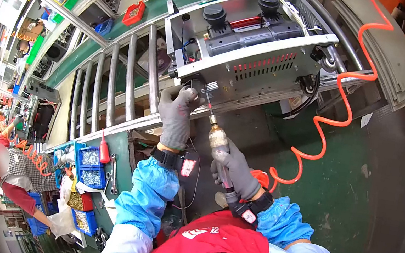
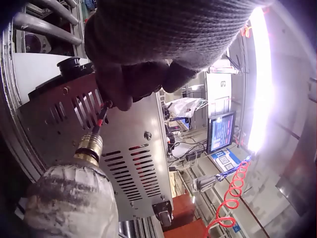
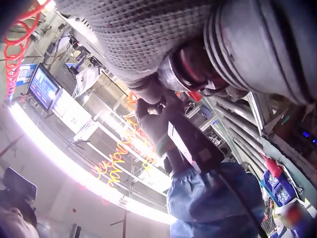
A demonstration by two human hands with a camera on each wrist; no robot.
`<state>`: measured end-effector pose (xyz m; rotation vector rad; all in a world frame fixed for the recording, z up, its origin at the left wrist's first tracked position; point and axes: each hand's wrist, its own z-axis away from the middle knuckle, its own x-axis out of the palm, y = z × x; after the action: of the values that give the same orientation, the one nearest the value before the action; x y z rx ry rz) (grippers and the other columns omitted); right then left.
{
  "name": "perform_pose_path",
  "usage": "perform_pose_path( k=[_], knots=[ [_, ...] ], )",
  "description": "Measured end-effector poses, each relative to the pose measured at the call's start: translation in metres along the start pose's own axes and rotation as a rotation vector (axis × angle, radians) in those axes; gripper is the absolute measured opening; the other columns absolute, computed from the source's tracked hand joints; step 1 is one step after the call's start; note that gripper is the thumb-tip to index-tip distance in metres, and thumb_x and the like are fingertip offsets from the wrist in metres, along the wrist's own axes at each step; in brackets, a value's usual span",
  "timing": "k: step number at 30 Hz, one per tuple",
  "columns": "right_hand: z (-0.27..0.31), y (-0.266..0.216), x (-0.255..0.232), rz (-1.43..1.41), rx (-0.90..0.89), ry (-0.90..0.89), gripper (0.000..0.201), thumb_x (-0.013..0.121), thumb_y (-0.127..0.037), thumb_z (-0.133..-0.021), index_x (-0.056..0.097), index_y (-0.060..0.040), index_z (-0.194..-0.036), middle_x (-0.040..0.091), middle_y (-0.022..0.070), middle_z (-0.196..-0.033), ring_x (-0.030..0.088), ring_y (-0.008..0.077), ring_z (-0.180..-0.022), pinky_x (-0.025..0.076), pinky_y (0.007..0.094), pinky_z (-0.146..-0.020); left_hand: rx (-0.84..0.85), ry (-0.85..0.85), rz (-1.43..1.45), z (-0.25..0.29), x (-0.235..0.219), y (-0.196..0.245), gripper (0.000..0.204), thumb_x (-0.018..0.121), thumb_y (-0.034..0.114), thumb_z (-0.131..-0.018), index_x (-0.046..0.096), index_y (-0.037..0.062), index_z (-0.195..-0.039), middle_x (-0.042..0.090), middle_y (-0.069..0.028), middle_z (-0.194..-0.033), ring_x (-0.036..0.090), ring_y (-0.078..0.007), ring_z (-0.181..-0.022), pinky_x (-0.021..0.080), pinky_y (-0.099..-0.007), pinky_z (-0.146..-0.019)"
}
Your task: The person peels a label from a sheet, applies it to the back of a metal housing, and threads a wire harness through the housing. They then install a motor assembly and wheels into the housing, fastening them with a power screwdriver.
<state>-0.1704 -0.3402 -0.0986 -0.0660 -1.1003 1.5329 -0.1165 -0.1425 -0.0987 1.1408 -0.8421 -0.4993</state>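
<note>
Left hand (image 1: 178, 114) pinches bit at vented grey metal casing (image 1: 255, 63) | right hand (image 1: 237, 172) at 5 o'clock grips taped pneumatic screwdriver (image 1: 218, 142) | risk: bit probably slips, tip contact unclear

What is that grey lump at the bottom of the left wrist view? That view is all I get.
Observer: A pneumatic screwdriver; the head view shows the right hand gripping it.
Operator: What feeds it?
Observer: An orange coiled hose runs from it up over the machine.
Operator: Where does the machine sit?
Observer: The metal cabinet rests on a roller conveyor.
Operator: And the left hand?
Observer: The left hand pinches at the bit's tip, against the cabinet's edge.
</note>
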Motion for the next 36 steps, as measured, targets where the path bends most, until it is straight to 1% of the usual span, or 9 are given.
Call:
perform_pose_path(
  k=[14, 18, 27, 28, 29, 30, 33, 34, 36],
  knots=[
    [-0.005, 0.002, 0.004, 0.043, 0.013, 0.044, 0.056, 0.063, -0.019, -0.092, 0.042, -0.0106, -0.143, 0.057, 0.0051, -0.071, 0.056, 0.0128, -0.053, 0.049, 0.0302, -0.044, 0.011, 0.060, -0.091, 0.001, 0.003, 0.000, 0.032, 0.067, 0.005, -0.087, 0.054, -0.0074, -0.114, 0.063, -0.0163, -0.102, 0.069, -0.0249, -0.084, 0.064, -0.0372, -0.076],
    [-0.010, 0.006, 0.002, 0.046, -0.001, 0.034, 0.052, 0.063, -0.018, -0.092, 0.045, -0.0097, -0.140, 0.057, 0.0049, -0.070, 0.056, 0.0127, -0.052, 0.049, 0.0310, -0.044, 0.034, 0.076, -0.064, 0.003, 0.007, -0.001, 0.037, 0.071, 0.010, -0.082, 0.054, -0.0086, -0.110, 0.063, -0.0125, -0.094, 0.067, -0.0185, -0.078, 0.057, -0.0310, -0.072],
    [-0.013, 0.010, 0.005, 0.101, -0.061, 0.070, 0.041, 0.068, -0.026, -0.089, 0.054, -0.0089, -0.123, 0.055, 0.0011, -0.071, 0.055, 0.0116, -0.051, 0.049, 0.0291, -0.044, 0.012, 0.026, -0.002, 0.008, 0.005, -0.002, 0.043, 0.074, 0.010, -0.079, 0.055, -0.0067, -0.114, 0.060, -0.0087, -0.091, 0.062, -0.0165, -0.079, 0.055, -0.0321, -0.073],
    [-0.010, 0.008, 0.007, 0.143, -0.063, 0.085, 0.036, 0.068, -0.027, -0.088, 0.056, -0.0093, -0.117, 0.054, 0.0009, -0.070, 0.056, 0.0120, -0.050, 0.050, 0.0288, -0.044, 0.095, 0.036, -0.043, -0.003, -0.006, -0.026, 0.019, 0.071, 0.011, -0.083, 0.062, 0.0011, -0.097, 0.064, -0.0051, -0.080, 0.066, -0.0146, -0.074, 0.055, -0.0300, -0.067],
    [-0.008, 0.005, 0.009, 0.118, -0.050, 0.039, 0.031, 0.066, -0.028, -0.089, 0.054, -0.0096, -0.111, 0.054, 0.0012, -0.070, 0.058, 0.0129, -0.050, 0.050, 0.0288, -0.044, 0.097, -0.022, -0.048, 0.003, 0.000, -0.011, 0.019, 0.072, 0.011, -0.082, 0.063, 0.0010, -0.096, 0.063, -0.0035, -0.076, 0.063, -0.0120, -0.072, 0.051, -0.0276, -0.064],
    [-0.008, 0.010, 0.006, 0.117, -0.045, 0.034, 0.030, 0.064, -0.029, -0.090, 0.052, -0.0103, -0.110, 0.056, 0.0021, -0.071, 0.058, 0.0138, -0.051, 0.050, 0.0293, -0.043, 0.048, -0.021, 0.120, 0.011, 0.005, -0.002, 0.031, 0.071, 0.006, -0.078, 0.053, -0.0004, -0.102, 0.056, -0.0020, -0.083, 0.056, -0.0110, -0.070, 0.050, -0.0288, -0.065],
    [-0.010, 0.015, 0.000, 0.196, -0.078, -0.024, 0.029, 0.062, -0.027, -0.090, 0.050, -0.0107, -0.112, 0.053, 0.0008, -0.071, 0.055, 0.0109, -0.054, 0.048, 0.0272, -0.047, 0.058, -0.025, 0.046, 0.010, -0.014, -0.011, 0.037, 0.074, 0.016, -0.086, 0.057, -0.0018, -0.113, 0.064, -0.0053, -0.095, 0.061, -0.0129, -0.085, 0.052, -0.0288, -0.073],
    [-0.009, 0.027, -0.009, 0.289, -0.135, -0.022, 0.036, 0.057, -0.038, -0.094, 0.049, -0.0131, -0.119, 0.052, 0.0002, -0.068, 0.053, 0.0107, -0.051, 0.045, 0.0257, -0.046, 0.047, -0.006, -0.025, 0.010, -0.028, -0.020, 0.038, 0.074, 0.019, -0.088, 0.059, -0.0027, -0.115, 0.065, -0.0062, -0.097, 0.063, -0.0139, -0.087, 0.054, -0.0294, -0.076],
    [0.011, 0.030, -0.010, 0.268, -0.054, -0.064, 0.060, 0.066, -0.027, -0.086, 0.042, -0.0084, -0.138, 0.054, 0.0016, -0.074, 0.055, 0.0113, -0.055, 0.046, 0.0243, -0.047, 0.007, 0.005, -0.055, 0.017, -0.074, -0.034, 0.035, 0.071, 0.021, -0.090, 0.063, -0.0029, -0.114, 0.066, -0.0066, -0.096, 0.063, -0.0141, -0.084, 0.055, -0.0308, -0.075]
  ],
)
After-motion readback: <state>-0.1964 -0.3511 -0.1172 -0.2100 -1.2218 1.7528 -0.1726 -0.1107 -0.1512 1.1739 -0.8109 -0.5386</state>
